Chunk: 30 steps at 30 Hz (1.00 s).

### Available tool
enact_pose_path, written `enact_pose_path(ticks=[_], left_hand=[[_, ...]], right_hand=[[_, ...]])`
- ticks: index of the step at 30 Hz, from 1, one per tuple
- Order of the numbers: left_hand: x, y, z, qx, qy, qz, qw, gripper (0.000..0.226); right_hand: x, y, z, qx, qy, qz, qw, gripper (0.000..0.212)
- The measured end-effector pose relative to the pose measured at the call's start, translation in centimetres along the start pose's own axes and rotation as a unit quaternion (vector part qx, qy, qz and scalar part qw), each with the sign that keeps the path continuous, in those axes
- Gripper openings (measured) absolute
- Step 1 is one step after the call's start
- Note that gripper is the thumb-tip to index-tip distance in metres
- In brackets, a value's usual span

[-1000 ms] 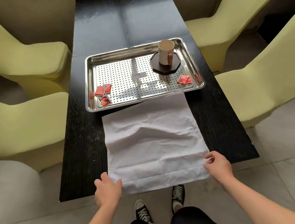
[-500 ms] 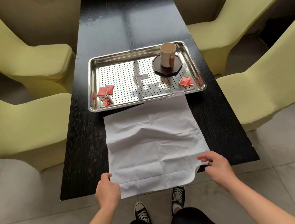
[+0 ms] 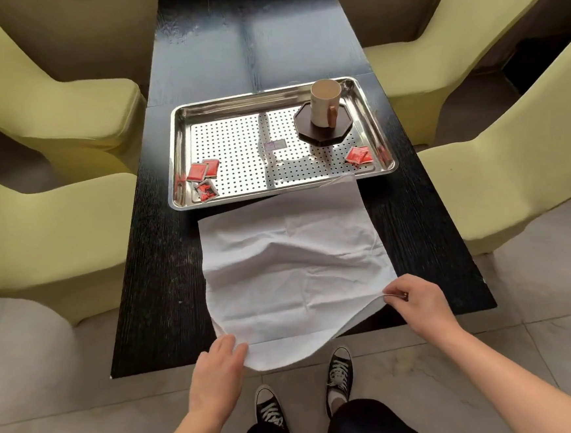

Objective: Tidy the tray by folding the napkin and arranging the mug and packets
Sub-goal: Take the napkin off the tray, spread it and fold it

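A white napkin (image 3: 291, 270) lies spread on the black table (image 3: 160, 294), its far edge touching the steel perforated tray (image 3: 181, 122). My right hand (image 3: 417, 303) pinches the napkin's near right corner and lifts it off the table. My left hand (image 3: 217, 372) holds the near left corner at the table's front edge. In the tray, a beige mug (image 3: 325, 105) stands on a dark octagonal coaster (image 3: 342, 131) at the back right. Red packets (image 3: 202, 171) lie at the tray's left, and more red packets (image 3: 358, 155) at its front right.
Yellow-green armchairs (image 3: 46, 108) flank the table on the left, and more armchairs (image 3: 510, 137) on the right. The table's near edge runs just in front of my hands, with tiled floor and my sneakers (image 3: 339, 369) below.
My right hand has lifted the near right corner of the napkin up and inward. The near edge now curves off the table. My left hand closed onto the left corner.
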<state>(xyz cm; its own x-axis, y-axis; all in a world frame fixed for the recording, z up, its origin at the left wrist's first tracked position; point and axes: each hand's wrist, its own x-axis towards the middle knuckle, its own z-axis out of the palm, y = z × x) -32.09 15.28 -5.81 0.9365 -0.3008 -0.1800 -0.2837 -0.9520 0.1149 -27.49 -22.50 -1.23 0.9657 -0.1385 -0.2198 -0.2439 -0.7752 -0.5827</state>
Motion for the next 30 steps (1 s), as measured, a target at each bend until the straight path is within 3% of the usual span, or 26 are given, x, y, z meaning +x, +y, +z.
enact_pose_path(ticks=[6,9,12,16,25,30], left_hand=[[0.2,-1.6,-1.2,-0.016,0.072,0.070,0.995,0.013],[0.7,-2.2,-2.4,-0.021,0.063,0.076,0.995,0.021],[1.5,-2.6,-3.2,-0.128,0.046,-0.029,0.990,0.018],[2.6,-2.6,-4.9,-0.351,0.055,-0.227,0.907,0.016],[2.3,-4.0,-7.7,-0.441,0.063,-0.212,0.870,0.011],[4.1,-4.4,-8.9,-0.449,0.101,-0.245,0.853,0.007]], right_hand=[[0.5,0.4,-0.5,-0.005,-0.004,0.014,1.000,0.015],[0.9,0.2,-0.8,-0.003,0.009,0.016,1.000,0.014],[1.4,0.1,-1.5,0.014,0.019,0.016,1.000,0.014],[2.0,-0.2,-2.9,0.008,0.021,0.014,1.000,0.011],[3.0,-1.4,-6.1,0.059,-0.031,-0.021,0.998,0.016],[4.4,-2.9,-6.3,0.051,-0.033,-0.030,0.998,0.012]])
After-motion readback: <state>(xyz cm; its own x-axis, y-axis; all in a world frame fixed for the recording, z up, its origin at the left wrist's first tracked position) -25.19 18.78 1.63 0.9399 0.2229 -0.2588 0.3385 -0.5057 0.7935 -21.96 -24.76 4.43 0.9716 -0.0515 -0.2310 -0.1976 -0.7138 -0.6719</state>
